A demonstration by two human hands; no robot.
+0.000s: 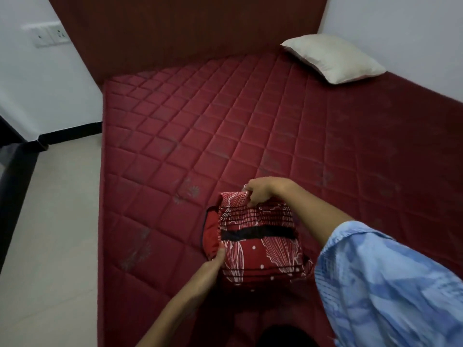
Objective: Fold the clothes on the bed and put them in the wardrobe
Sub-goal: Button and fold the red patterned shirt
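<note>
Folded garment (260, 239): a red, white-patterned bundle lying near the front edge of the bed (225, 121).
Right hand (260, 191): pinching the bundle's far top edge.
Left hand (215, 261): gripping its near left side.
Pillow (333, 57): resting at the far right corner.

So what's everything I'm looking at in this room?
folded garment: one, red with white pattern and black band, near edge of the mattress, held in both hands
mattress: one, dark red, quilted
pillow: one, cream, far right corner
headboard: one, dark red
wall sockets: one white panel, left wall
floor: pale tiles, left
sleeve: one, blue patterned, right arm
left hand: grips garment's left edge
right hand: pinches its far edge
</note>
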